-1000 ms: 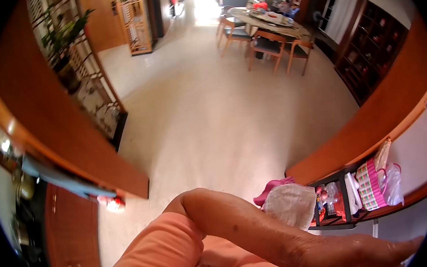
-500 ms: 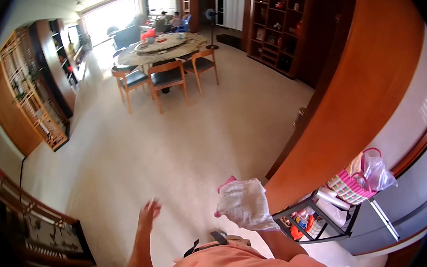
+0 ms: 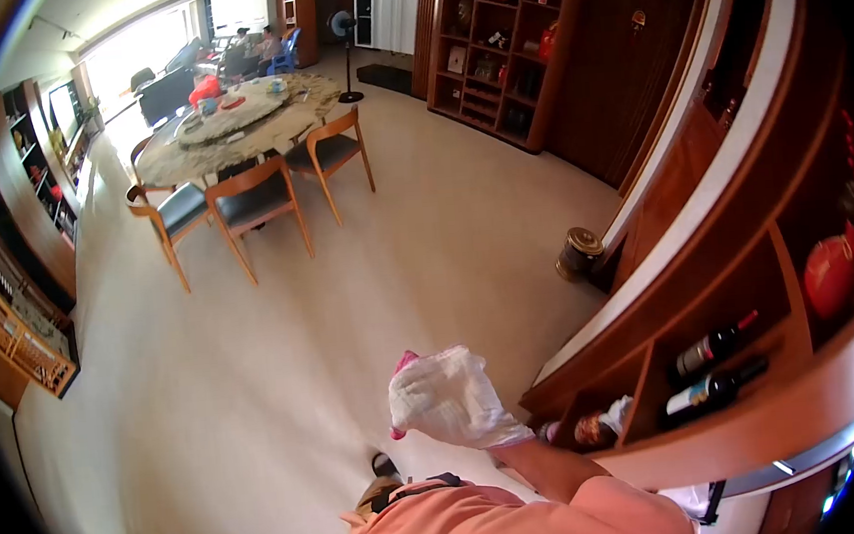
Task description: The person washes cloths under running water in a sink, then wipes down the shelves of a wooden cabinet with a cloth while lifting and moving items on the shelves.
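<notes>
Dining table (image 3: 160,163) has slid left in the view since the earlier frame, now toward 10 o'clock; the basket on its rack has gone from sight, and wooden shelving (image 3: 667,449) fills 4 o'clock. Judged cause: turning rightward while walking, not furniture moving. Left hand, seen at 7 o'clock earlier, is now out of view; its state cannot be told.

Item in hand: white cloth (image 3: 447,396) with pink edging, at 6 o'clock, a little ahead of my orange shirt (image 3: 438,532). It covers my right hand completely; only the right forearm (image 3: 541,467) shows, coming in from 5 o'clock. Whether the fingers are closed on the fabric or merely draped with it, cannot tell.

Step in hand, as judged: carrying the cloth along on foot; one dark shoe (image 3: 384,464) shows just below it. Conditions for any further pace: the cloth kept high, off the shoe, and the forearm held in from the shelving edge, which lies near on its right.

Surroundings: two bottles (image 3: 700,356) lie tilted in the shelving at 4 o'clock, red vase (image 3: 829,275) at 3, metal bin (image 3: 579,253) on the floor, also 3, well ahead of the cloth.
</notes>
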The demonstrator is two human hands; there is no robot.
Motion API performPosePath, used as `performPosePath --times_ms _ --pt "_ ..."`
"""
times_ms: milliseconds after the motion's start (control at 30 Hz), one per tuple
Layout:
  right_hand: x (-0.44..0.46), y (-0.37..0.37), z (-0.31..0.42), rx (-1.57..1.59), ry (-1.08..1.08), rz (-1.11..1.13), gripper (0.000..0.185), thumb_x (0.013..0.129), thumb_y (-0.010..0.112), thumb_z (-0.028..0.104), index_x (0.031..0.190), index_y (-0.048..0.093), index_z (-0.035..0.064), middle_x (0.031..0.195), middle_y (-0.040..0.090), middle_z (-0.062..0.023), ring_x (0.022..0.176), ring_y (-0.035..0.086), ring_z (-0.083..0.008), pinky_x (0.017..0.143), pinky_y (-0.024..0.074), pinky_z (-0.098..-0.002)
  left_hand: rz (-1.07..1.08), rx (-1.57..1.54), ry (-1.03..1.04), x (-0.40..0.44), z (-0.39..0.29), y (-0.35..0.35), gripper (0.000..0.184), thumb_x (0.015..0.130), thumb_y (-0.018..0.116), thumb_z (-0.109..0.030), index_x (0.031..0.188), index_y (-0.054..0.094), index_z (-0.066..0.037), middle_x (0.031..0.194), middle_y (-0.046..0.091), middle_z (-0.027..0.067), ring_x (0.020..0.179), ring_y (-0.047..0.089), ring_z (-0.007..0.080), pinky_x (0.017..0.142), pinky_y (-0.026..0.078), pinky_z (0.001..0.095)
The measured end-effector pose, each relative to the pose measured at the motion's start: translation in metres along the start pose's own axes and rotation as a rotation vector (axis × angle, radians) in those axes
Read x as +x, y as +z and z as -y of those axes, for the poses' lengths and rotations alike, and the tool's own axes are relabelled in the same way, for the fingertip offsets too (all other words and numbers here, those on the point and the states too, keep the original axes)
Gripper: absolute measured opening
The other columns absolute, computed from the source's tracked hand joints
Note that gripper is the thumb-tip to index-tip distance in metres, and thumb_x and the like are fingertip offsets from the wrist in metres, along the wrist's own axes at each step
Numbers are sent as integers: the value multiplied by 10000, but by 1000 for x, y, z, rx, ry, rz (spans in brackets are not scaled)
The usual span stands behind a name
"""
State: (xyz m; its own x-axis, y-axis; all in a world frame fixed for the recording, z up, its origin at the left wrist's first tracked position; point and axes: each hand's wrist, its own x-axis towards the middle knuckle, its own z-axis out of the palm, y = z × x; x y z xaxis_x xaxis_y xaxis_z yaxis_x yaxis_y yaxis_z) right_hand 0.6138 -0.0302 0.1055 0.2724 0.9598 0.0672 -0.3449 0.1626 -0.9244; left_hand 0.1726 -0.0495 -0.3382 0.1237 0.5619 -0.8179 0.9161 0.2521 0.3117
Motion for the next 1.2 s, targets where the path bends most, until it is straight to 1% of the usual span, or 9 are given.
performPosePath --times_ms 233,267,300,400,600,700,733,833,1200 --pt "144 -86 29 94 -19 -175 225 742 734 116 911 634 6 820 662 -107 743 669 -227 655 577 -399 -352 847 310 249 -208 -285 287 963 453 -209 951 722 -108 995 721 136 929 694 339 762 551 471" --pt "162 -106 33 116 -29 -205 223 746 733 119 911 635 7 821 663 -106 744 669 -226 656 576 -398 -554 798 419 291 -263 -336 238 908 557 -248 913 708 -64 955 720 146 864 685 360 730 539 483" --pt "179 -126 36 137 -38 -228 221 749 732 121 912 635 8 822 664 -106 745 670 -225 657 575 -396 -787 22 360 325 -328 -370 292 849 630 -305 899 693 -25 887 716 154 807 674 297 707 529 457" --pt "236 -188 43 181 -59 -261 216 759 731 129 914 638 12 825 666 -103 749 670 -223 661 574 -392 -679 -490 644 352 -522 -461 364 865 673 -352 875 699 11 752 677 116 702 613 181 678 503 357" --pt "370 -299 78 201 -61 -233 206 779 727 146 918 642 20 832 671 -99 758 671 -218 668 570 -384 -281 -607 1071 408 -691 -388 264 941 668 -324 934 622 -64 843 640 22 791 572 141 750 486 301" --pt "430 -350 101 181 -34 -208 202 789 725 154 920 645 24 835 673 -97 762 671 -216 671 568 -379 -290 184 465 396 -661 -287 140 902 658 -287 859 663 -154 766 660 41 738 593 192 800 495 348" --pt "455 -369 108 169 -22 -199 200 792 724 156 921 645 25 836 674 -96 763 671 -215 672 568 -378 -258 53 718 399 -642 -258 167 904 605 -312 870 702 -180 783 686 39 742 605 202 759 507 364" --pt "526 -427 125 145 -3 -189 197 802 723 164 923 648 29 840 676 -94 767 672 -213 676 566 -374 -18 213 244 404 -687 -185 158 899 600 -279 859 710 -173 792 694 50 747 623 214 736 515 374" --pt "774 -609 183 173 5 -247 186 838 716 194 931 656 44 852 684 -87 782 673 -205 688 559 -358 -1 377 262 552 -979 -249 169 877 582 -160 815 739 -148 822 724 89 767 686 257 655 546 411"
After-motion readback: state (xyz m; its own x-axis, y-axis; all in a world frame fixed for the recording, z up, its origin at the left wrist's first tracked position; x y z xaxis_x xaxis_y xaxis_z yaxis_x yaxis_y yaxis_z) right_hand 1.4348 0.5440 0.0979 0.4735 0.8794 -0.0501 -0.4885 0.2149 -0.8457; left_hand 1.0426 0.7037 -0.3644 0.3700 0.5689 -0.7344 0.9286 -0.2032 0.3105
